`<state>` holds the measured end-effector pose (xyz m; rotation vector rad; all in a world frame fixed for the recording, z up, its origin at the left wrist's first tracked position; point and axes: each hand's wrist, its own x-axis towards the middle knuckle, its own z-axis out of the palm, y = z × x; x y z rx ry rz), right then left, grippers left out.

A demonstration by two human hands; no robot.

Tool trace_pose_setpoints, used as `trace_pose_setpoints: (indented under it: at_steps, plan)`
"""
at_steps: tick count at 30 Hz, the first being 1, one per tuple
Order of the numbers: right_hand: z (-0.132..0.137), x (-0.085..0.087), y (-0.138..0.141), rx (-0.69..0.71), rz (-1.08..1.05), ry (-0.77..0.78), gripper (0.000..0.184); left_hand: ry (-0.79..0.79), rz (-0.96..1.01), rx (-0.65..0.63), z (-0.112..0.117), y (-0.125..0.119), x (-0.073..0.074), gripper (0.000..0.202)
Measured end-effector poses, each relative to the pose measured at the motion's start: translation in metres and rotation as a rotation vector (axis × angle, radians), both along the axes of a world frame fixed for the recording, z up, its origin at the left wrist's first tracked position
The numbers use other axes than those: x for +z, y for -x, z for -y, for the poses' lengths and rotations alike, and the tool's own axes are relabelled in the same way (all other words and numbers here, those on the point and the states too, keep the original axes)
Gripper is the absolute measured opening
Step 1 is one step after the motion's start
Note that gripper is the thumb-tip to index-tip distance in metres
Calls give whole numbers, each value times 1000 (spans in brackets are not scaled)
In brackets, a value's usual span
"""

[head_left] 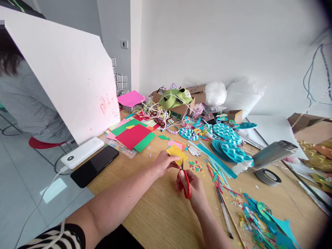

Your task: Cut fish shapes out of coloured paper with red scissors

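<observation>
Left hand point(164, 163): grip pinched shut on a yellow paper point(175, 153), held just above the tabletop point(160, 211), mid-table. Right hand point(196, 189): grip closed through the red handles of the scissors point(186, 185), blades pointing up, tips at the paper's lower edge. To the left, a phone point(94, 165) lies beside a power bank point(82, 152). A tape roll point(268, 176) lies off right.

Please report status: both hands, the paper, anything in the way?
Left hand pinches yellow paper. Right hand grips red scissors, blades at the paper's lower edge. Coloured strips lie close beside the right hand.
</observation>
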<state>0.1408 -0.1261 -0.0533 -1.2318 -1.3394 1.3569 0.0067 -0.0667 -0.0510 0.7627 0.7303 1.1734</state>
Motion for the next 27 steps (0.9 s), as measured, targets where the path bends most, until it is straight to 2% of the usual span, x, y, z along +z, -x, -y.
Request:
trace_pose_setpoints:
  at_steps: [18, 27]
  plan:
    - [-1, 2, 0, -42, 24, 22, 53, 39, 29, -8, 2, -2, 2, 36]
    - [-1, 0, 1, -34, 5, 25, 52, 99, -5, 14, 2, -3, 0, 28]
